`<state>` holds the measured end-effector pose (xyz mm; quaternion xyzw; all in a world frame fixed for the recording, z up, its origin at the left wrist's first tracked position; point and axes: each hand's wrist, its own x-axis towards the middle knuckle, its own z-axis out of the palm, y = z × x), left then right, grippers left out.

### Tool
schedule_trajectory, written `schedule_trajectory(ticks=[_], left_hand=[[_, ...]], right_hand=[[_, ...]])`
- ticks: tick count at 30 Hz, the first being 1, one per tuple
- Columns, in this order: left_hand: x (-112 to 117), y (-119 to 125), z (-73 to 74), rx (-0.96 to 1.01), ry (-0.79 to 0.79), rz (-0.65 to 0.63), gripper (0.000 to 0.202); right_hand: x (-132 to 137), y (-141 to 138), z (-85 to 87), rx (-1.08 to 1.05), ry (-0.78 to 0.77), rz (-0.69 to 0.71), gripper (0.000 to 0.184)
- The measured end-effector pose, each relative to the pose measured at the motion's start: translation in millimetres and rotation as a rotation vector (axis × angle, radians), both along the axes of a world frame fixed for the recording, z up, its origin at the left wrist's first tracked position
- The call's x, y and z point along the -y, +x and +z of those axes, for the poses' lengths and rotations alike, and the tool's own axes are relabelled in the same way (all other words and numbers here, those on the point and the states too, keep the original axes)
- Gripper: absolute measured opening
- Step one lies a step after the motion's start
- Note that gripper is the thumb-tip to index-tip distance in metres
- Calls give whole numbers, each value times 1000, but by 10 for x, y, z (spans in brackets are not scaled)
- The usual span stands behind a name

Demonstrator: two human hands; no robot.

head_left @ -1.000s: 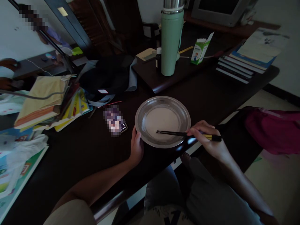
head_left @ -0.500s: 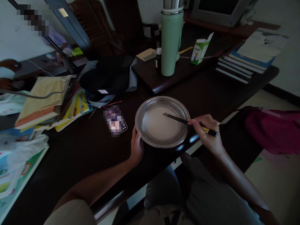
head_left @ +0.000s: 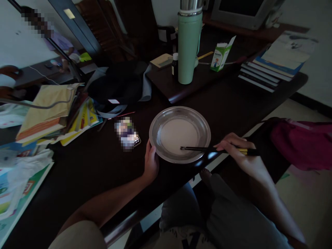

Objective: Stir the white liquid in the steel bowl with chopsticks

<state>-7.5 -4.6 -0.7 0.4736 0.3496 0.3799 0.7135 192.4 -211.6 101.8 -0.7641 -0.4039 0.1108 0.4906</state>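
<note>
A round metal bowl stands near the front edge of the dark table, with a pale, milky liquid inside. My left hand grips the bowl's left rim, thumb on the near side and the other fingers partly hidden beneath. My right hand is closed around a pair of black chopsticks with gold bands near their rear ends. Their tips reach over the bowl's rim to the near side of the liquid; whether they dip into it is hard to tell.
A phone lies left of the bowl, close to a black bag. Behind stand a green thermos, a small dark bottle and a green-white box. Books are stacked at right. A person is in the far left background.
My right hand has moved right and slightly nearer to me. The chopstick tips have shifted from the far part of the liquid to its near side. My left hand stays on the rim.
</note>
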Motion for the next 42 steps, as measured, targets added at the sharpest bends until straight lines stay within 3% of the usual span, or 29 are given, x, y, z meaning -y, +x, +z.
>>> schedule_trajectory(ticks=[5, 12, 21, 29, 35, 42], left_hand=[[1, 0, -21, 9, -9, 16, 49], [-8, -4, -3, 21, -44, 14, 53], [-6, 2, -28, 21, -38, 23, 49], [7, 7, -1, 43, -52, 23, 48], [2, -2, -12, 12, -22, 11, 49], [0, 3, 14, 19, -56, 22, 51]], right_hand=[[-292, -93, -193, 32, 33, 64, 35], [-467, -80, -366, 158, 42, -45, 29], [-118, 16, -83, 209, 24, -220, 25], [61, -14, 43, 14, -14, -72, 27], [-219, -138, -162, 59, 27, 49, 27], [-494, -115, -373, 177, 61, -67, 25]])
